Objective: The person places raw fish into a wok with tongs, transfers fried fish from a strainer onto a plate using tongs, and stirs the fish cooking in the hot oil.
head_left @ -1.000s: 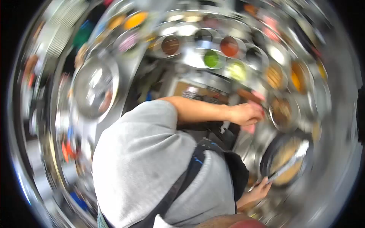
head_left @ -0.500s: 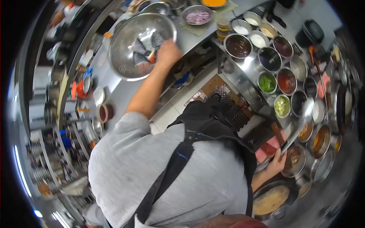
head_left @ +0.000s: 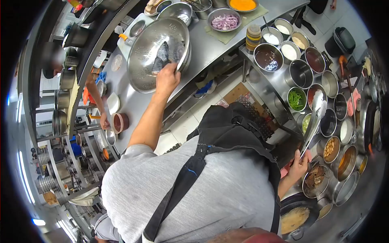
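Note:
My left hand (head_left: pixel 167 82) is closed on the near rim of a large steel colander (head_left: pixel 142 69), which is tilted above the steel counter. Dark-skinned fish pieces (head_left: pixel 162 54) lie inside it, just beyond my fingers. At the right, my right hand (head_left: pixel 298 167) grips metal tongs (head_left: pixel 314 117) by the handle end, their tips over the pots. A dark pan (head_left: pixel 295 220) with pale yellowish food in it is below that hand. Beside the same hand sits a steel pot of brown pieces (head_left: pixel 316 180).
Bowls of sliced onion (head_left: pixel 225 22) and orange liquid (head_left: pixel 243 4) stand on the counter (head_left: pixel 206 48). Many sauce and ingredient pots fill the right side, with chopped greens (head_left: pixel 296 100) among them. Another person's hand (head_left: pixel 104 121) is near a brown container (head_left: pixel 120 122) at left.
My left hand went from the right side over to the colander and now grips its rim; the colander has tilted. The tongs in my right hand have swung up, away from the pan.

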A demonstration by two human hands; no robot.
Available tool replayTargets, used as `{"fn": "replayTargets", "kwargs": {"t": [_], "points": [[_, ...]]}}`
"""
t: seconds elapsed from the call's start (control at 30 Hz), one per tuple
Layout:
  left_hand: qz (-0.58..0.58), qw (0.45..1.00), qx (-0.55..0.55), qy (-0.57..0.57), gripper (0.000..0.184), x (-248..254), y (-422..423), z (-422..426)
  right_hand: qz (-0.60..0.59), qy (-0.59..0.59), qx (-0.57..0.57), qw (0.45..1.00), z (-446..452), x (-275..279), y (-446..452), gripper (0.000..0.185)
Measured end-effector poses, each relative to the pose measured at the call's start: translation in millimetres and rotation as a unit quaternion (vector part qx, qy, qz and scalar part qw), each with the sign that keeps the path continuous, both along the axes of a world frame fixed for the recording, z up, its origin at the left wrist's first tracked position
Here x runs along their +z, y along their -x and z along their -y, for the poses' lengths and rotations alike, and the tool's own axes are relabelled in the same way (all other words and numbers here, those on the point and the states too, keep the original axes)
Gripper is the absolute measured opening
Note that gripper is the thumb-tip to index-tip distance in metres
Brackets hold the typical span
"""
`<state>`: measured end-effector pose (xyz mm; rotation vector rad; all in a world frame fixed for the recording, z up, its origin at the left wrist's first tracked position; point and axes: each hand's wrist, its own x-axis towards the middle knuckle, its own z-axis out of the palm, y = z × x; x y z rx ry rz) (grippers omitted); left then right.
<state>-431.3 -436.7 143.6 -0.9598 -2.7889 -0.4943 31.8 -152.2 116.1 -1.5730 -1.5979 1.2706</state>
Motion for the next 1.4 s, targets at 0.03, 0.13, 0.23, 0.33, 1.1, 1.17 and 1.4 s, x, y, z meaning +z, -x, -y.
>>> {"fn": "replayTargets", "kwargs": {"t": [0.03, 0.13, 0.23, 0.33, 1.1, 1.17, 1.4], "points": [[-0.002, 1.000, 0.005, 0.000, 0.014, 5, -3, 3, -0.002, 0.000, 0.005, 1.000, -2, -3, 4, 0.041], [-0.003, 1.000, -0.007, 0.015, 0.014, 11, -13, 10, -0.008, 0.008, 0.069, 0.998, -13, -11, 12, 0.046], [-0.042, 0.999, 0.019, -0.023, 0.013, 15, -20, 15, 0.011, -0.002, 0.110, 0.994, -19, -14, 17, 0.048], [-0.005, 1.000, 0.015, -0.019, 0.016, 24, -17, 19, 0.012, 0.007, 0.133, 0.991, -23, -20, 18, 0.050], [0.026, 0.991, -0.129, 0.011, 0.031, -83, -6, -101, 0.068, 0.042, 0.123, 0.989, -1, -16, -17, 0.049], [0.017, 0.996, -0.083, -0.016, 0.031, -92, 14, -91, 0.036, 0.007, 0.118, 0.992, 5, -25, -19, 0.049], [0.046, 0.998, 0.014, -0.039, 0.039, -84, 14, -75, 0.027, 0.005, 0.152, 0.988, 6, -30, 0, 0.050]]}}
